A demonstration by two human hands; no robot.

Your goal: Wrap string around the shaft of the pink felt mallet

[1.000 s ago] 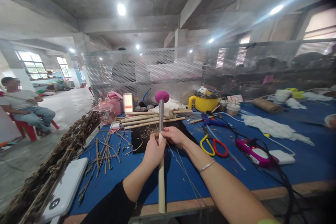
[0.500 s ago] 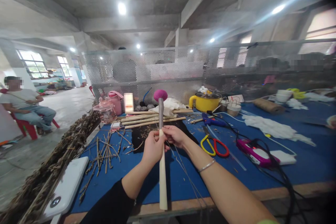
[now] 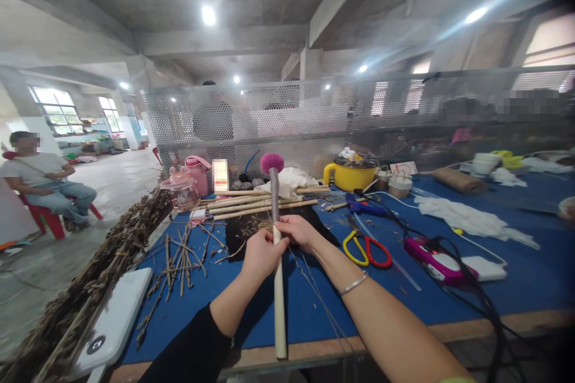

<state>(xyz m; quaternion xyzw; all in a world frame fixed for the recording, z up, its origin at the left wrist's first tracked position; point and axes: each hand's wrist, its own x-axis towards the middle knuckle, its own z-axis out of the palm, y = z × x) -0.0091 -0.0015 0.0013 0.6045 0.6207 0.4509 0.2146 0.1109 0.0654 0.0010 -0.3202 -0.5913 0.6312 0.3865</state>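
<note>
Stick (image 3: 279, 293) upright, foot at near edge of tabletop (image 3: 404, 302), likely for steadiness. Your left hand (image 3: 263, 253): grip closed round shaft. Your right hand (image 3: 300, 231): grip pinching just above, under grey wrap (image 3: 274, 197).

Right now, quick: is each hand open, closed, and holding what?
Left hand: closed around the pale wooden stick with a pink fluffy tip, held upright.
Right hand: closed, pinching the same stick just above the left hand.

table (image 3: 516, 287) blue | pompom (image 3: 272, 162) magenta | stick (image 3: 279, 305) pale tan | scissors (image 3: 366, 249) yellow-red | pot (image 3: 349, 176) yellow
</note>
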